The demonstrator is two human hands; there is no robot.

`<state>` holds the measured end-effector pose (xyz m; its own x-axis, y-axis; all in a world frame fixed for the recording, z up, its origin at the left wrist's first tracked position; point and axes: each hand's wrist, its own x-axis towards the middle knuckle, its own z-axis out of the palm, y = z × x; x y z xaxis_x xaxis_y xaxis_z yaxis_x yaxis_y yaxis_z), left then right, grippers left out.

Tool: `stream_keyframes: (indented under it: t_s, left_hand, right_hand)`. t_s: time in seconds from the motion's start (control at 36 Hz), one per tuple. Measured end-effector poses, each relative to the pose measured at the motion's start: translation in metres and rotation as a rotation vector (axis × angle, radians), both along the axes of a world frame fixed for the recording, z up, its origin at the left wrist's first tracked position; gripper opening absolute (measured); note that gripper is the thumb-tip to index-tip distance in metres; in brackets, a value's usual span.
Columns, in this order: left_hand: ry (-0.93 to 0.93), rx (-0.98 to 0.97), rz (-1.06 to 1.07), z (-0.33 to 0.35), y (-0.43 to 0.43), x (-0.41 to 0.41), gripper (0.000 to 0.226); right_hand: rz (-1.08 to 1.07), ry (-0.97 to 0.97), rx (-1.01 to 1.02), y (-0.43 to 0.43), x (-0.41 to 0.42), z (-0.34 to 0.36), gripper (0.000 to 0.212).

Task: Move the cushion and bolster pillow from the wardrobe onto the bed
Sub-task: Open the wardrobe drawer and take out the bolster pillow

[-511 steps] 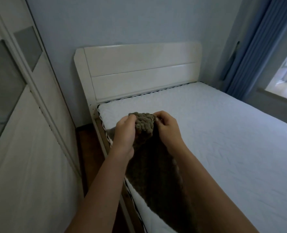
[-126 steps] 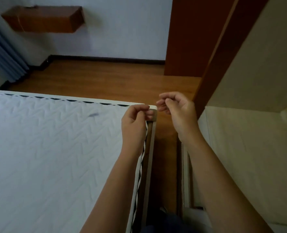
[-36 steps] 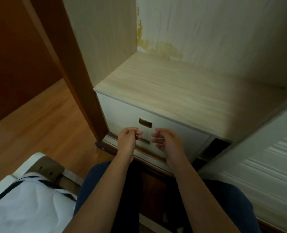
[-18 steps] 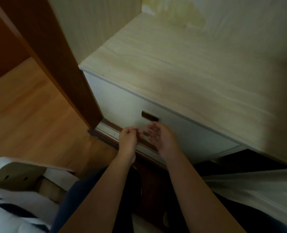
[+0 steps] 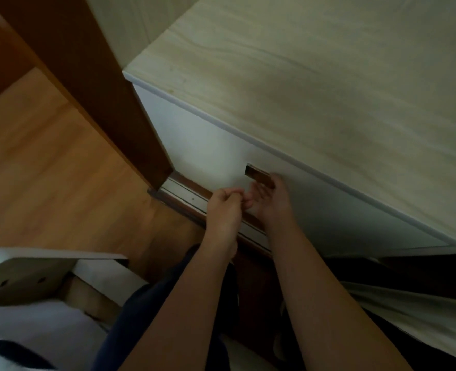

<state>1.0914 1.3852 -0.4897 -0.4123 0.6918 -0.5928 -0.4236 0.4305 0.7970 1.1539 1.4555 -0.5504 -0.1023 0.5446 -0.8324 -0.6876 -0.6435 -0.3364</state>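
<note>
A person bends low before the open wardrobe, both hands at the white drawer front below its pale wooden shelf; half a second ago the hands hung together just short of the drawer, and now the right hand has gone up to the brown recessed handle, its fingertips touching the handle's right end, fingers loosely extended rather than clenched; whether they have hooked into the slot cannot be told. The left hand sits just left of and below the handle, curled into a loose fist that grips nothing visible, its knuckles close against the right hand's fingers. The view has also dropped and closed in on the drawer since a second ago, which suggests the person has leaned further down towards it.

Neither the cushion nor the bolster pillow is in view; the shelf above the handle is bare, so the likely reading is that the search has shifted to the drawer, which is closed; opening it looks like the step in hand. The corner of the bed shows well below and left of the handle, across a strip of wooden floor, so a carry from drawer to mattress would be short once something is found.
</note>
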Motion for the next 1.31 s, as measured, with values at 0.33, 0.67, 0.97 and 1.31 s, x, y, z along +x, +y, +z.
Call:
stream_keyframes:
  t_s: [0.33,0.67,0.97,1.31]
  left_hand:
    - [0.04,0.065,-0.018,0.003,0.002,0.002,0.026]
    - [0.05,0.067,-0.034,0.004,0.004,0.002,0.021]
    - [0.051,0.069,-0.017,0.007,0.003,-0.002,0.021]
    - [0.118,0.143,-0.043,0.014,-0.006,-0.007,0.023]
  right_hand:
    - [0.045,-0.08,0.013,-0.007,-0.005,-0.018,0.043]
    - [0.135,-0.248,0.056,-0.006,0.005,-0.012,0.039]
    - [0.41,-0.253,0.031,-0.018,0.014,-0.003,0.038]
    - [0.707,-0.478,0.032,-0.061,0.013,-0.005,0.016]
